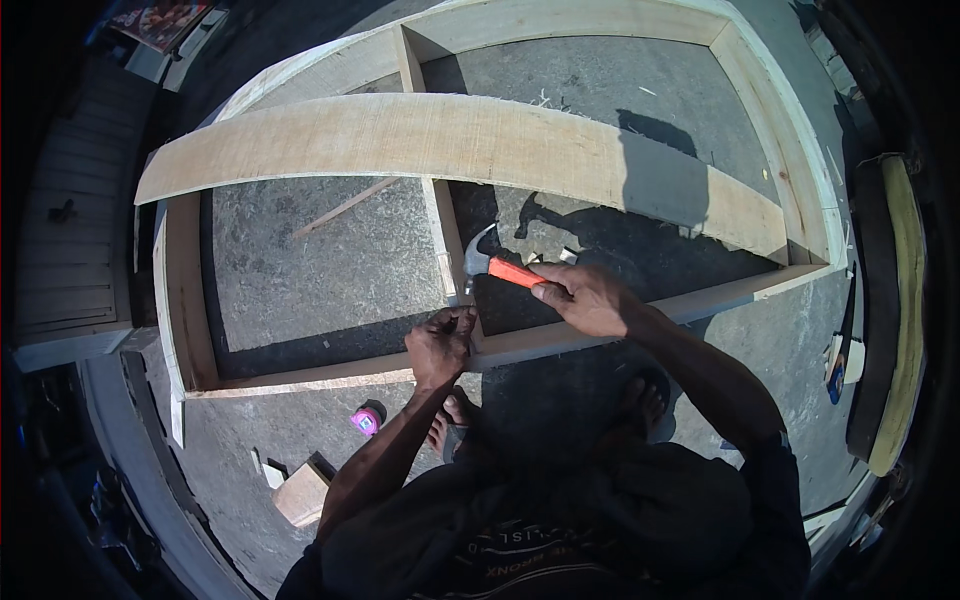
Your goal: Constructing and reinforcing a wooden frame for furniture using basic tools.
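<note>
Right grip closed round hammer | left grip pinched, contents unclear | plank across frame | tape measure nearby

Left grip, centre: can't tell what it pinches, too small. Right grip hides the rear of the hammer handle. Long board covers a stretch of the crosspiece. Wooden frame: far edge clipped at top of picture. Printed sheet, upper left, also clipped by the top edge. Dark items, lower left: too dim to identify.
</note>
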Tool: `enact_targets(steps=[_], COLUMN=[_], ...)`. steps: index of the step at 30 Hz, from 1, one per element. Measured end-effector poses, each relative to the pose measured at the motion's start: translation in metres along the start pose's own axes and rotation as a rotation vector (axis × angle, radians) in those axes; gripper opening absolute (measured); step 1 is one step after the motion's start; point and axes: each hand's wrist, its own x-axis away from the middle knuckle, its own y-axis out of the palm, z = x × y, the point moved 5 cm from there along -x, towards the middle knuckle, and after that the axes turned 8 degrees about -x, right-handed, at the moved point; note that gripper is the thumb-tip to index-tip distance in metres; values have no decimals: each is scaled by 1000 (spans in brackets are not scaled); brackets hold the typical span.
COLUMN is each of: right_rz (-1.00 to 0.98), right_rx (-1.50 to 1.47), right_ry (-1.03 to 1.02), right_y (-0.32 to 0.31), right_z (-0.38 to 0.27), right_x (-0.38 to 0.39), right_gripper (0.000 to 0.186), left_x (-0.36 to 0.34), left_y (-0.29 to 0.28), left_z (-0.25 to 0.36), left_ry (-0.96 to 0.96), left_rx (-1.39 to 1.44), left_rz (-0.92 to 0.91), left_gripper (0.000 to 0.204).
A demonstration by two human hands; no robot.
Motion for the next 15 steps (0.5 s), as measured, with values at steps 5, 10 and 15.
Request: enact_targets(steps=[5,10,15], right_rz=[48,-115,-20], right_rx=[-18,110,26], right_ry=[-97,16,29], right_y=[5,1,-7], right_z=[0,-1,3], right_x=[-11,-24,-32], right_gripper=[41,43,42], left_x=[1,3,4], left_y=[4,2,2], left_z=[-3,2,5], left_ry=[-38,-20,0], left_rx=[49,26,83], left_rz=[5,2,30], left_gripper=[34,35,34])
